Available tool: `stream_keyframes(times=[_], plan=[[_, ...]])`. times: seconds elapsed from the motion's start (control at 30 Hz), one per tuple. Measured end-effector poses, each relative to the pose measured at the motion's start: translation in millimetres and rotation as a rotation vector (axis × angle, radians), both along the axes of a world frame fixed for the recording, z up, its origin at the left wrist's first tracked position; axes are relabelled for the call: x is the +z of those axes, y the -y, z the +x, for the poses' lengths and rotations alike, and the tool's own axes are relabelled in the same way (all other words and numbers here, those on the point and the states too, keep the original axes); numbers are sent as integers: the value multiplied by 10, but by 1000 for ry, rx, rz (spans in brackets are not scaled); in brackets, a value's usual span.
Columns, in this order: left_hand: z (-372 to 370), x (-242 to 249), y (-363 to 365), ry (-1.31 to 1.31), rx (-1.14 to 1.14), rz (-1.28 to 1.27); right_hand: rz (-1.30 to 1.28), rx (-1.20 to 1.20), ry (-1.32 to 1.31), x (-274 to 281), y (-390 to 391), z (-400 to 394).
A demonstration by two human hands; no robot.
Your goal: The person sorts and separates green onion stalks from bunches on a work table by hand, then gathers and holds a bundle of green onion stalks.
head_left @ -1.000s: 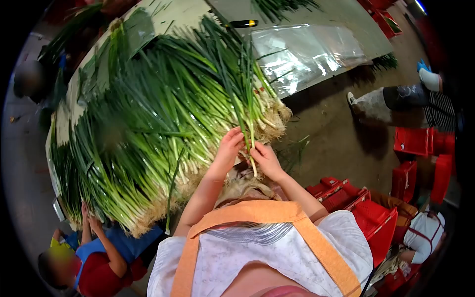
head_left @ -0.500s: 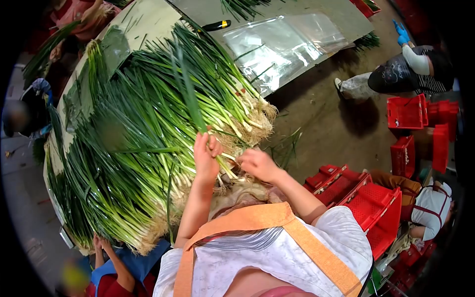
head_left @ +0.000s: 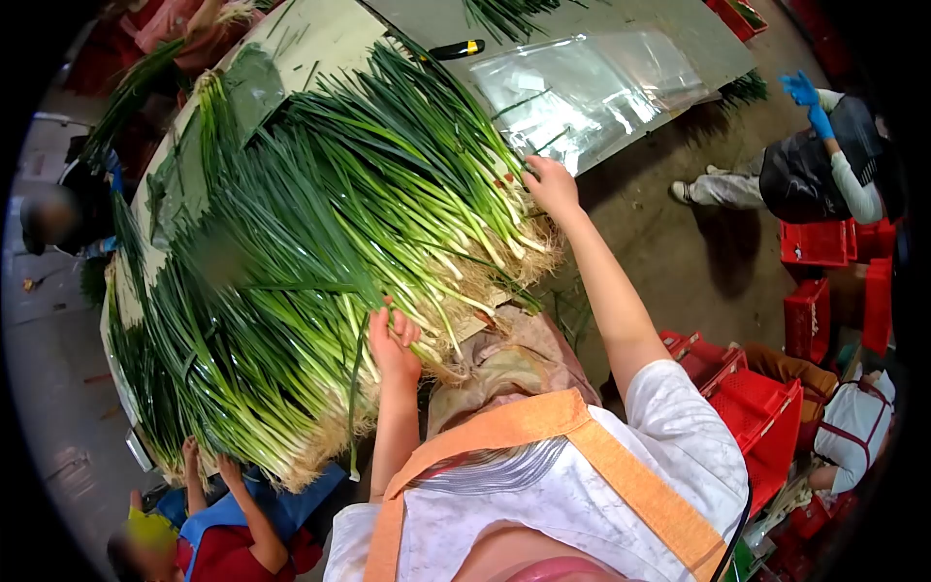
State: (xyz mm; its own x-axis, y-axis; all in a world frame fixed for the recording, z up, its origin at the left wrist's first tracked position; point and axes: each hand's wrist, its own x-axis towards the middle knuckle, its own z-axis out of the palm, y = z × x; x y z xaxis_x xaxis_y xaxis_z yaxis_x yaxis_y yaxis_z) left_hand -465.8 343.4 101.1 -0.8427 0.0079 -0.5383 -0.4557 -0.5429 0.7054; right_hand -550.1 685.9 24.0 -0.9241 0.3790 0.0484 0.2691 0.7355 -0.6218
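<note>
A broad heap of spring onions (head_left: 291,252), green leaves to the upper left and pale rooted ends toward me, covers much of the table. My left hand (head_left: 395,347) is closed round a spring onion at the near edge of the heap, its leaf rising above my fingers. Reaching out to the heap's far right edge, my right hand (head_left: 555,186) has its fingers curled by the stalks, close to the clear plastic sheets (head_left: 592,87). Whatever those fingertips hold, if anything, is hidden.
A black and yellow knife handle (head_left: 456,48) lies beyond the heap. Red crates (head_left: 761,407) stand at the right. A person with blue gloves (head_left: 810,102) is at upper right. Another person's hands (head_left: 208,461) touch the heap's lower left, and more people stand around the table.
My right hand has moved from beside my left hand out to the heap's upper right edge. The spring onion in my left hand has been lowered toward the heap.
</note>
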Motion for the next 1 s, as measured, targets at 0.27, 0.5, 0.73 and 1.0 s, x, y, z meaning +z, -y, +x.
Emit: stream_keyframes(times=[0.27, 0.5, 0.73, 1.0], plan=[[76, 82, -10, 1, 37, 31, 275, 16, 262, -127, 230, -708], [157, 40, 84, -6, 45, 36, 162, 35, 310, 49, -6, -793], [147, 105, 125, -18, 79, 34, -679, -49, -17, 795, -166, -283], [27, 118, 8, -96, -176, 140, -1357, 28, 71, 665, 474, 499]])
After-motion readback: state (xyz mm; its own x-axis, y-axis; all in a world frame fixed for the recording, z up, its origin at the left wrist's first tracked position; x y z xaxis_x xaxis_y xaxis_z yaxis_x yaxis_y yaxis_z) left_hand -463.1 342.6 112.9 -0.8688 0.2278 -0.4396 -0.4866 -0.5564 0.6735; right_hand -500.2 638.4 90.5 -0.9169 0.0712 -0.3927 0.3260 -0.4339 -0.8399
